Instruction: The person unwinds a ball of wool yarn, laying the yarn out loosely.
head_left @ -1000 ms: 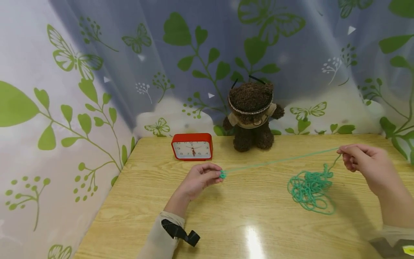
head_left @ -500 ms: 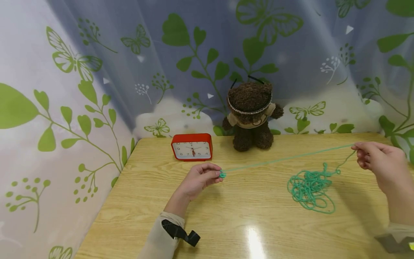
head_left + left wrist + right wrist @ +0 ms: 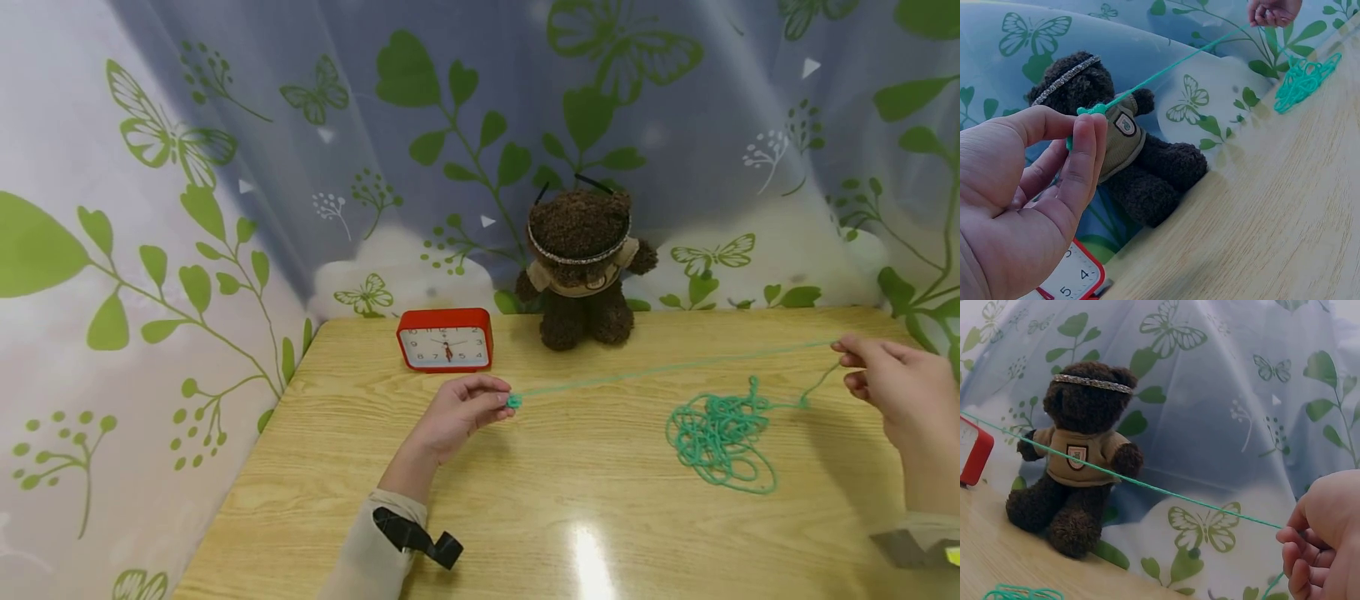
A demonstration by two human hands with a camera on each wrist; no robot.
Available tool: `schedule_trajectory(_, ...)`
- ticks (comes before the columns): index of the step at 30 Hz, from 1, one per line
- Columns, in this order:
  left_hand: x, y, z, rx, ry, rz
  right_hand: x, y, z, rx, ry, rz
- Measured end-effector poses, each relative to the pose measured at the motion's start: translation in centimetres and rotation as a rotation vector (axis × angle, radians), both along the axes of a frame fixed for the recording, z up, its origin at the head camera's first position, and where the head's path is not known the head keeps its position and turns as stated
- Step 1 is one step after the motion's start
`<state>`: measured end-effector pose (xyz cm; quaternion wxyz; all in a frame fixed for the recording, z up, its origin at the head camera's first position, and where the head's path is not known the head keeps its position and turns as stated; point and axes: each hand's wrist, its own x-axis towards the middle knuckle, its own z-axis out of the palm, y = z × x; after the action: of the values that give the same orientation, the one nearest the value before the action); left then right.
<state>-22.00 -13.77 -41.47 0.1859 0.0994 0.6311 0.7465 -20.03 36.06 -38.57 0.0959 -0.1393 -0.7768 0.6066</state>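
Between thumb and fingers, my left hand (image 3: pixel 467 417) pinches a small knotted bunch of green yarn (image 3: pixel 513 402) above the table. From there a strand (image 3: pixel 1166 492) runs nearly straight across to my right hand (image 3: pixel 896 387), whose thumb and forefinger pinch it. Below the right hand the strand hangs slack and leads into a loose, looped pile of green yarn (image 3: pixel 722 437) on the table. The left wrist view shows the knotted bunch (image 3: pixel 1092 110) close up at the fingertips, part of it hidden by the fingers.
A red alarm clock (image 3: pixel 446 342) stands at the back of the wooden table (image 3: pixel 360 450), just beyond the left hand. Beside it, a brown teddy bear (image 3: pixel 585 267) with a headband sits against the patterned curtain (image 3: pixel 315 167). The curtain borders the table at the back and left.
My right hand has moved to the right, lengthening the span of yarn between the hands and drawing some strand out of the pile. My left hand stays almost still.
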Motion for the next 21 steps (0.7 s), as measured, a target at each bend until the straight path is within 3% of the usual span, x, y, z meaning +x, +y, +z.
schedule_trajectory(3, -0.1, 0.1, 0.0, 0.003, 0.001, -0.001, 0.0, 0.6, -0.5, -0.074, -0.026, 0.000)
schedule_trajectory(5, -0.1, 0.1, 0.0, 0.004, 0.005, 0.002, 0.0, 1.0, -0.8, -0.067, -0.054, -0.001)
schedule_trajectory(8, -0.2, 0.1, -0.1, 0.010, 0.011, 0.012, -0.2, 1.5, -1.6, 0.070, -0.107, 0.050)
schedule_trajectory(11, -0.3, 0.1, -0.1, 0.017, 0.006, 0.029, -0.6, 1.8, -2.5, 0.285, -0.201, 0.169)
schedule_trajectory(13, -0.3, 0.1, -0.2, 0.023, 0.003, 0.031, -0.9, 1.9, -2.9, 0.363, -0.247, 0.260)
schedule_trajectory(17, -0.2, 0.2, -0.2, 0.027, 0.007, 0.020, -1.2, 1.7, -3.2, 0.392, -0.297, 0.365)
schedule_trajectory(21, -0.1, 0.2, -0.2, 0.025, 0.017, 0.008, -1.3, 1.2, -3.2, 0.358, -0.295, 0.398)
